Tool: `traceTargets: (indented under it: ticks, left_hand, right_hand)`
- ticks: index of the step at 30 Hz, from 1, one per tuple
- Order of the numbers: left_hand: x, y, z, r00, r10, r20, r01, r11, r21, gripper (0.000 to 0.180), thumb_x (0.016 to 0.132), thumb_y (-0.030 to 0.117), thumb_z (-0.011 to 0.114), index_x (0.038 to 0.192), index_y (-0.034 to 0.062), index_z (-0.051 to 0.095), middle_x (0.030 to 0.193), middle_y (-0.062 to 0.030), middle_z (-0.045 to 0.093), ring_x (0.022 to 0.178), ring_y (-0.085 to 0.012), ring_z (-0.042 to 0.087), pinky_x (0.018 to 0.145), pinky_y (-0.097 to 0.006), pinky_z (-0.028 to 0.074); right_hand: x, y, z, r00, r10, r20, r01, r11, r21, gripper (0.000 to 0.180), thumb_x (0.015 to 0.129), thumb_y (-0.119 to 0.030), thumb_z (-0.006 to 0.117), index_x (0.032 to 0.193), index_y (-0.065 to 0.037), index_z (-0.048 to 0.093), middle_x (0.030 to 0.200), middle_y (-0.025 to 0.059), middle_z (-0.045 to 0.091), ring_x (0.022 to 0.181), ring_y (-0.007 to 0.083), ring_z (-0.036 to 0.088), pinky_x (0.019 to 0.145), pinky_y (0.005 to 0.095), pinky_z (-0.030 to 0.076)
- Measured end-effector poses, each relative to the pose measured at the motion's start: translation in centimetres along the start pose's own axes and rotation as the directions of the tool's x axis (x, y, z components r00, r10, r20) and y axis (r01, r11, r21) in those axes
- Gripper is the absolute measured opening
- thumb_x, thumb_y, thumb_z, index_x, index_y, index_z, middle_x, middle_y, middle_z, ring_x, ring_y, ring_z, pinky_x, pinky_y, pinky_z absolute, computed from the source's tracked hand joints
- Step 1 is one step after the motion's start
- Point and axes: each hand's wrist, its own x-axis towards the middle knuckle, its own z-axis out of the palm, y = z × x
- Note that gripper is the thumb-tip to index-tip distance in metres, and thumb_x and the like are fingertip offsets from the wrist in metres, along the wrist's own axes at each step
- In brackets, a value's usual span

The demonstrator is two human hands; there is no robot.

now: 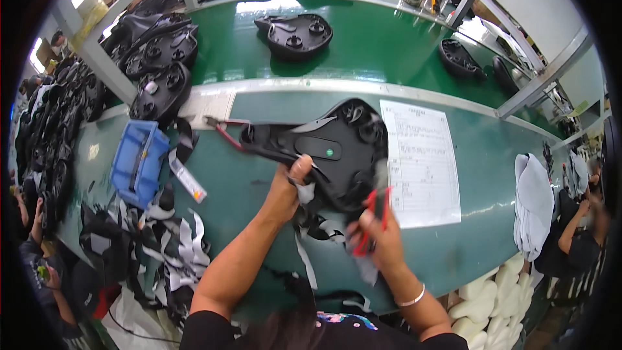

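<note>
A black bicycle saddle (317,149) is held underside up above the green bench, its nose pointing left. My left hand (288,188) grips its near edge, thumb on top and the other fingers hidden beneath. My right hand (382,236) is closed around a red-handled hand tool (387,206) at the saddle's near right edge. Motion blurs the tool's tip, so its kind is unclear. Red-handled pliers (223,133) lie by the saddle's nose. Black and white trimmings (317,227) are below the saddle.
A blue bin (137,163) stands left, near a heap of offcuts (175,246). A printed sheet (424,162) lies right of the saddle. Beyond a pale ledge, another saddle (298,35) rests on a green conveyor (227,58). Metal posts (97,58) rise at both sides. Other people work nearby.
</note>
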Motion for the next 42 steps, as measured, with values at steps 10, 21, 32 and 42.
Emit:
traceTargets:
  ticks: [10,21,32,42]
  left_hand:
    - [-7.3,8.2,-1.0,0.978,-0.209,0.003,0.179,0.843,0.508,0.058,0.078,0.029,0.061,0.125,-0.0018,0.047,0.107,-0.0107,0.058,0.093,-0.0177,0.06,0.082,-0.029,0.05]
    - [-8.7,8.2,0.6,0.988,-0.147,-0.055,0.154,0.839,0.522,0.047,0.076,0.028,0.066,0.109,-0.0045,0.056,0.092,-0.0093,0.06,0.078,-0.0148,0.058,0.072,-0.026,0.048]
    - [-16.4,4.7,-0.5,0.947,0.104,-0.305,0.027,0.918,0.396,0.057,0.08,0.032,0.068,0.117,-0.006,0.047,0.101,-0.0149,0.057,0.09,-0.0181,0.058,0.08,-0.028,0.047]
    - [-17.8,4.5,-0.1,0.875,0.41,0.259,-0.191,-0.198,0.961,0.059,0.069,0.015,0.075,0.12,0.0003,0.048,0.109,-0.0165,0.053,0.107,-0.0329,0.05,0.092,-0.04,0.039]
  right_hand:
    - [-6.5,-2.0,-3.2,0.739,-0.512,0.439,0.639,0.322,-0.699,0.058,0.081,-0.002,0.065,0.136,-0.014,0.048,0.083,0.0095,0.064,0.059,0.0174,0.059,0.052,0.0264,0.048]
    - [-8.9,0.9,-3.0,0.804,-0.331,0.494,0.536,0.043,-0.843,0.061,0.085,-0.009,0.062,0.141,-0.018,0.041,0.063,0.0095,0.048,0.045,0.0268,0.05,0.041,0.0387,0.039]
    - [-9.9,0.7,-0.1,0.808,-0.569,0.152,0.494,0.514,-0.701,0.058,0.086,-0.007,0.065,0.138,-0.006,0.039,0.117,0.0171,0.061,0.093,0.0243,0.066,0.072,0.0333,0.053]
    - [-5.9,-4.2,-0.2,0.9,-0.412,-0.144,0.31,0.836,-0.452,0.051,0.08,-0.002,0.064,0.128,-0.003,0.045,0.086,0.0019,0.057,0.06,0.0047,0.049,0.051,0.0181,0.042]
